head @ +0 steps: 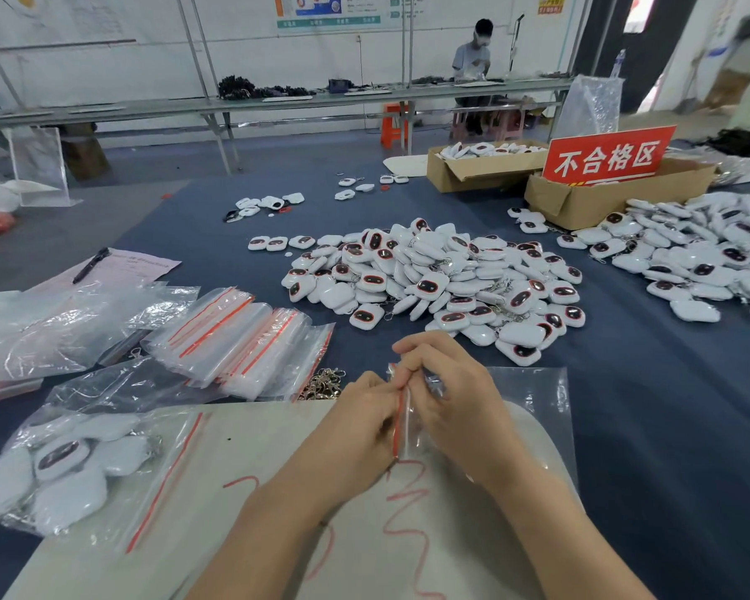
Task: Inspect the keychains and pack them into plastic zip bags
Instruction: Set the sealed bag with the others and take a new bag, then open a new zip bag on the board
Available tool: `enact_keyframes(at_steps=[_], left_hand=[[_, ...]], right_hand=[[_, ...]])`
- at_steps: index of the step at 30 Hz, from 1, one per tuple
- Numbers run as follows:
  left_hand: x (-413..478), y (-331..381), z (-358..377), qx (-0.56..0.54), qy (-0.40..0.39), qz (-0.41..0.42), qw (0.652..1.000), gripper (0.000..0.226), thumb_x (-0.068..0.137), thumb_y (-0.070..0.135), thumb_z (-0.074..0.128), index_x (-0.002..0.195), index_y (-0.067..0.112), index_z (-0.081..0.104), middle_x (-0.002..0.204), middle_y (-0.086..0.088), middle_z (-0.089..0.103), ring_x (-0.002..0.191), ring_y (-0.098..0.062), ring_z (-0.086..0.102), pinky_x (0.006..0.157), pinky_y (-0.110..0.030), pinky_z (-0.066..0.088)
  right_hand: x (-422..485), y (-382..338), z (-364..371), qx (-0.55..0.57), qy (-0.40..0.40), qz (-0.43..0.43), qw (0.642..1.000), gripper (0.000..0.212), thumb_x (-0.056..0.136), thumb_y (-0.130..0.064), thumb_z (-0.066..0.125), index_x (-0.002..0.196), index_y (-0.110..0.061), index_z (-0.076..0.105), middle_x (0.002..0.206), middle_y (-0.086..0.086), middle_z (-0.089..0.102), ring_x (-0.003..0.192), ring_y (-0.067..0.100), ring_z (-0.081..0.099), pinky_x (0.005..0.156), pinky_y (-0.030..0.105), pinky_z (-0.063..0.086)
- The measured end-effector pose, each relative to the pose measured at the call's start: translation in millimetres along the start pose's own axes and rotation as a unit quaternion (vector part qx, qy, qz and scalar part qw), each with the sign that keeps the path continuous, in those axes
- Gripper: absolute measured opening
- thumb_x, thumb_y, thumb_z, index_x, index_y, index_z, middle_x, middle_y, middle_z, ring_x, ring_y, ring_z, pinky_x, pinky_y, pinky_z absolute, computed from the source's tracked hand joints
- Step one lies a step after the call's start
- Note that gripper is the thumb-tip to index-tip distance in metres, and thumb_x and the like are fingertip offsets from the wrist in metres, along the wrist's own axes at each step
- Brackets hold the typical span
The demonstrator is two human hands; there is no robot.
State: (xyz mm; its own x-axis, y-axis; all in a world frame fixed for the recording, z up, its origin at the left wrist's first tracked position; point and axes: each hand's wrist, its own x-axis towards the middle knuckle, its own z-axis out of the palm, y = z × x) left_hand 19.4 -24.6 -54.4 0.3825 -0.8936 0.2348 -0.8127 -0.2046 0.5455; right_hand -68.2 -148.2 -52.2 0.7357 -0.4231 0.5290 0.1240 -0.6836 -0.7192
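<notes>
Just this side of the keychain pile [434, 279], left hand [360, 420] and right hand [442, 396] both pinch one zip bag's [402, 430] red seal from opposite sides, probably to work the strip, its contents hidden behind fingers.

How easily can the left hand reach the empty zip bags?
Probably yes, once freed: the left hand and right hand pinch a zip bag; nothing blocks the empty zip bags.

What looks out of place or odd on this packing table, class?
Stray keychains lie scattered beyond the main pile, some beside loose red bits; whether they are damaged cannot be told.
</notes>
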Motion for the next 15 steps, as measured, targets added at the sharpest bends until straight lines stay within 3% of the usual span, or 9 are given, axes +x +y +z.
enact_keyframes(at_steps=[3, 5, 7, 10, 15], left_hand=[[-0.3, -2.5, -1.2, 0.001, -0.01, -0.009, 1.0, 0.012, 0.084, 0.026, 0.063, 0.075, 0.021, 0.059, 0.074, 0.009, 0.052, 0.09, -0.013, 0.043, 0.08, -0.038, 0.044], [-2.2, -3.8, -5.0, -0.022, -0.013, -0.006, 1.0, 0.011, 0.085, 0.033, 0.069, 0.085, 0.037, 0.058, 0.082, 0.019, 0.053, 0.096, -0.008, 0.043, 0.089, -0.033, 0.043], [-4.7, -4.5, -9.6, -0.007, -0.025, 0.006, 1.0, 0.023, 0.086, 0.039, 0.075, 0.107, 0.044, 0.065, 0.101, 0.032, 0.054, 0.111, -0.008, 0.045, 0.102, -0.03, 0.037], [-5.9, -5.0, -16.6, 0.016, -0.063, 0.017, 0.998, 0.04, 0.088, 0.038, 0.075, 0.127, 0.038, 0.065, 0.139, 0.026, 0.046, 0.135, -0.006, 0.036, 0.116, -0.027, 0.023], [-11.3, -6.8, -24.9, -0.011, -0.059, 0.056, 0.997, 0.028, 0.094, 0.007, 0.065, 0.114, 0.023, 0.076, 0.143, 0.017, 0.049, 0.139, 0.006, 0.03, 0.116, -0.015, 0.017]], right_hand=[[0.8, 0.6, -2.9, 0.024, 0.002, -0.007, 1.0, 0.034, 0.086, 0.005, 0.058, 0.077, -0.027, 0.065, 0.106, -0.019, 0.064, 0.101, 0.008, 0.065, 0.084, 0.025, 0.05], [2.0, 1.3, -6.6, 0.037, 0.012, -0.012, 0.999, 0.033, 0.089, 0.003, 0.057, 0.082, -0.027, 0.067, 0.105, -0.019, 0.066, 0.1, 0.006, 0.065, 0.085, 0.019, 0.05], [3.1, 4.5, -10.7, 0.046, 0.015, 0.017, 0.999, 0.036, 0.094, 0.001, 0.053, 0.09, -0.032, 0.068, 0.102, -0.019, 0.069, 0.098, 0.004, 0.066, 0.084, 0.013, 0.048], [4.7, 12.5, -15.9, 0.085, 0.01, 0.111, 0.99, 0.047, 0.097, 0.0, 0.048, 0.092, -0.041, 0.07, 0.096, -0.021, 0.071, 0.097, 0.001, 0.066, 0.082, 0.012, 0.047], [6.6, 17.6, -18.8, 0.107, -0.014, 0.16, 0.981, 0.047, 0.098, 0.002, 0.044, 0.09, -0.036, 0.07, 0.094, -0.024, 0.071, 0.096, -0.002, 0.065, 0.082, 0.007, 0.044]])
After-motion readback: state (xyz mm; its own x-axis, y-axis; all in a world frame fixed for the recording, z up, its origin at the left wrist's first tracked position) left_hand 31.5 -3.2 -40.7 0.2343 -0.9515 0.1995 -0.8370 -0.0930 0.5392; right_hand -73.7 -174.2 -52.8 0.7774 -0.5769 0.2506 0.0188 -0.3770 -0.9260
